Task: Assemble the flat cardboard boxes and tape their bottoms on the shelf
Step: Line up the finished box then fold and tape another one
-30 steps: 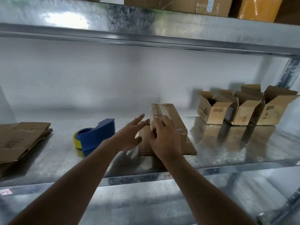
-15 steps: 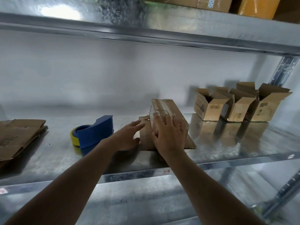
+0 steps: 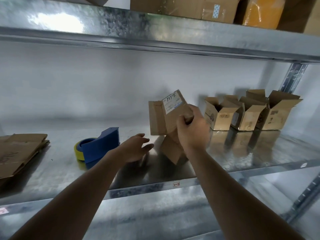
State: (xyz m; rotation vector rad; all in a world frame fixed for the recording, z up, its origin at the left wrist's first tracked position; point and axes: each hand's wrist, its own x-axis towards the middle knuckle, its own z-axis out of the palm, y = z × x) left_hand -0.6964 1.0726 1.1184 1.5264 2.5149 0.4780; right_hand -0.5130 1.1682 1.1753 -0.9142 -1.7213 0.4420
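Brown cardboard is filling my right hand (image 3: 193,130): I am seeing the fingers curling round the near edge of the box (image 3: 168,116) and holding it tilted, its lower corner meeting the metal shelf (image 3: 52,172) or hanging just above it, I cannot tell which. That forearm is reaching in from five o'clock toward the middle. My left arm is stretching in from seven o'clock, its hand (image 3: 136,148) hovering low over the shelf with fingers spread loosely, gripping nothing, just beside the box's lower flap. At nine o'clock from that hand the blue tape dispenser (image 3: 99,146) is sitting, with bare shelf between them. The flat boxes (image 3: 19,151) are lying at the far nine o'clock edge. At two o'clock the assembled boxes (image 3: 251,113) are standing in a row, well apart from my right hand. The shelf's front lip is running under both forearms.
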